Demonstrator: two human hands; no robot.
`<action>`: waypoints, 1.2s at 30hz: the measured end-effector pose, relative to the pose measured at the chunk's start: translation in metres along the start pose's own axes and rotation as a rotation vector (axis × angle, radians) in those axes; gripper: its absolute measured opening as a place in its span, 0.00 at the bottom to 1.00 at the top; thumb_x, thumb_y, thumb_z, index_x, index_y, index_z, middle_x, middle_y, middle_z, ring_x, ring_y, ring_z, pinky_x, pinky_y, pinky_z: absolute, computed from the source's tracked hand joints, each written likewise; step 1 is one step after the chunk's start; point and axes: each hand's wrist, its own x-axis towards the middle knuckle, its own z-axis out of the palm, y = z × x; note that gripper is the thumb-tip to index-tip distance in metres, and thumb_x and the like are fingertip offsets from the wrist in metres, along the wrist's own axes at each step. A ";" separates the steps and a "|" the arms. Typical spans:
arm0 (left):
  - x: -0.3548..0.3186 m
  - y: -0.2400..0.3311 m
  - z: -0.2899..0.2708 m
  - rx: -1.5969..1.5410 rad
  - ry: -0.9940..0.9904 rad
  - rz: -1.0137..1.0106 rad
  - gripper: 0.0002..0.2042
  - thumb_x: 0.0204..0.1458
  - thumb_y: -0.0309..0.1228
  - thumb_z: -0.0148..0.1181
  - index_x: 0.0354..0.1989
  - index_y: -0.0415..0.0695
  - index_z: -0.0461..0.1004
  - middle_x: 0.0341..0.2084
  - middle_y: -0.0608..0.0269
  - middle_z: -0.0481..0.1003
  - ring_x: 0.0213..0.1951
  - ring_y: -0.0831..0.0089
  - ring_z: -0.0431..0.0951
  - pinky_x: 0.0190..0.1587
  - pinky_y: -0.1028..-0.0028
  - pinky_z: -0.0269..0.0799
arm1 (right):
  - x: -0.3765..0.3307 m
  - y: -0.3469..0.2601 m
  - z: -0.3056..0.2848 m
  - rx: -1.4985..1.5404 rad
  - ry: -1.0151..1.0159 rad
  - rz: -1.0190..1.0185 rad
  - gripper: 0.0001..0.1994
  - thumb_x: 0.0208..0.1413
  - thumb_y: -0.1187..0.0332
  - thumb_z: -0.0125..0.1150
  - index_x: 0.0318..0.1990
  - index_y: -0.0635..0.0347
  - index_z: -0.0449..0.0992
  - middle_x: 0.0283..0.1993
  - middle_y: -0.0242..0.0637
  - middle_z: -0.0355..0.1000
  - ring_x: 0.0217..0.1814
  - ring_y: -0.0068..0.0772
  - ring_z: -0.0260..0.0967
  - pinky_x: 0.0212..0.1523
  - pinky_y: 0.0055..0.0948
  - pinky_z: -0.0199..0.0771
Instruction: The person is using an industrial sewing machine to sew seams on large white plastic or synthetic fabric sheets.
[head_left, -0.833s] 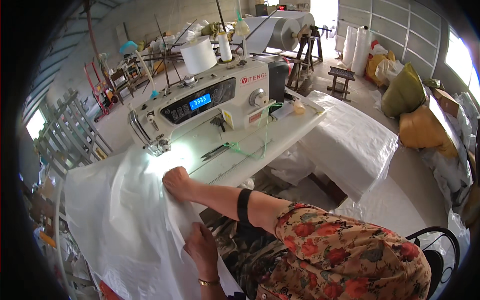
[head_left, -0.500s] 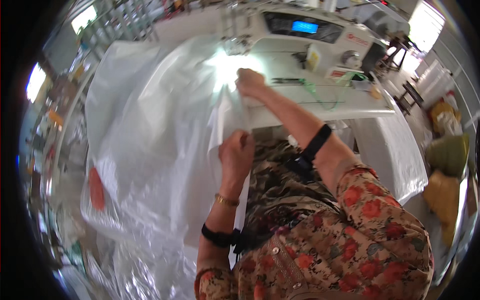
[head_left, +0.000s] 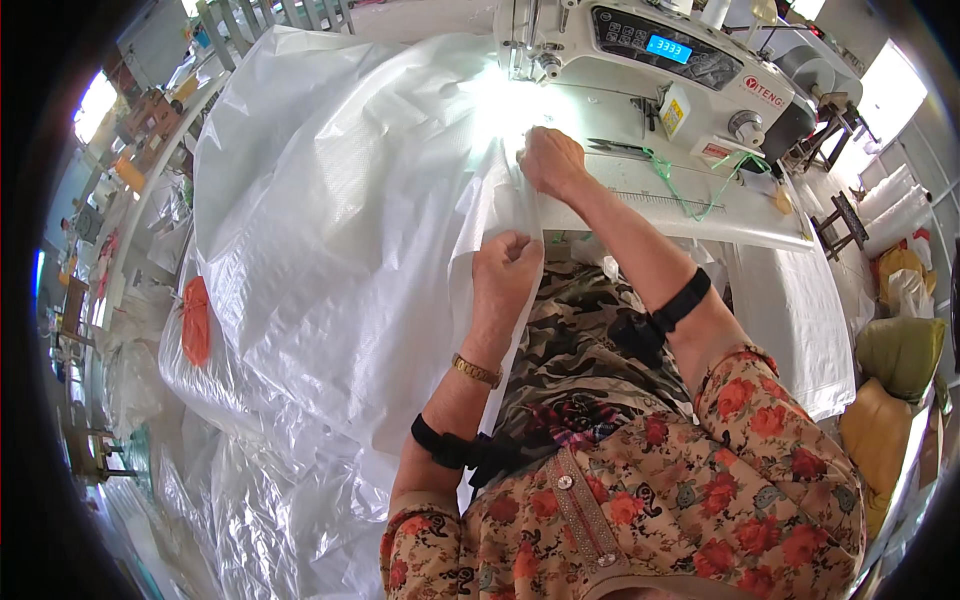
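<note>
A large sheet of white woven plastic (head_left: 330, 200) spreads over the left of the sewing table and hangs down toward my lap. My left hand (head_left: 505, 275) is closed on its folded right edge, close to the table's front. Farther up the same edge, my right hand (head_left: 552, 162) grips the sheet with fingers curled, just in front of the needle area. The white sewing machine (head_left: 640, 50) stands over the far end of the edge, its lamp glaring there. That glare hides the needle and the presser foot.
Dark thread snips (head_left: 618, 146) and a tangle of green string (head_left: 690, 195) lie on the machine bed to the right. An orange-red plastic bundle (head_left: 196, 322) rests at the left. Crinkled clear plastic (head_left: 280, 500) hangs lower left. Sacks (head_left: 900, 355) stand at the far right.
The whole view has shifted, so the machine and both hands appear farther right, and the picture is sharper. Both hands keep their grip on the sheet's edge, in nearly the same pose.
</note>
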 end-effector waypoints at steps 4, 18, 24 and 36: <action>0.001 -0.001 0.000 -0.029 -0.043 -0.058 0.07 0.51 0.26 0.59 0.30 0.34 0.76 0.21 0.71 0.73 0.24 0.85 0.68 0.27 0.81 0.63 | -0.021 -0.005 -0.002 -0.061 0.056 -0.075 0.07 0.48 0.72 0.52 0.30 0.64 0.76 0.31 0.48 0.77 0.37 0.49 0.76 0.41 0.44 0.72; 0.021 0.028 -0.009 0.261 -0.015 -0.160 0.15 0.53 0.36 0.57 0.44 0.38 0.74 0.30 0.62 0.76 0.33 0.75 0.73 0.42 0.74 0.69 | 0.004 -0.010 0.002 -0.145 -0.021 -0.259 0.08 0.46 0.71 0.52 0.32 0.57 0.78 0.35 0.42 0.77 0.41 0.43 0.76 0.45 0.44 0.64; 0.055 0.025 -0.005 0.221 0.001 -0.121 0.14 0.50 0.32 0.61 0.38 0.32 0.76 0.24 0.67 0.75 0.24 0.83 0.68 0.28 0.79 0.65 | 0.031 0.003 0.015 -0.066 0.168 -0.351 0.05 0.39 0.74 0.53 0.26 0.61 0.74 0.26 0.48 0.74 0.32 0.52 0.74 0.31 0.47 0.69; 0.021 0.054 -0.002 1.093 -0.112 0.382 0.09 0.53 0.25 0.54 0.39 0.34 0.75 0.24 0.52 0.76 0.27 0.58 0.77 0.32 0.65 0.70 | -0.034 -0.005 -0.004 0.032 0.118 -0.018 0.06 0.43 0.74 0.55 0.31 0.64 0.73 0.28 0.47 0.76 0.34 0.47 0.76 0.44 0.44 0.63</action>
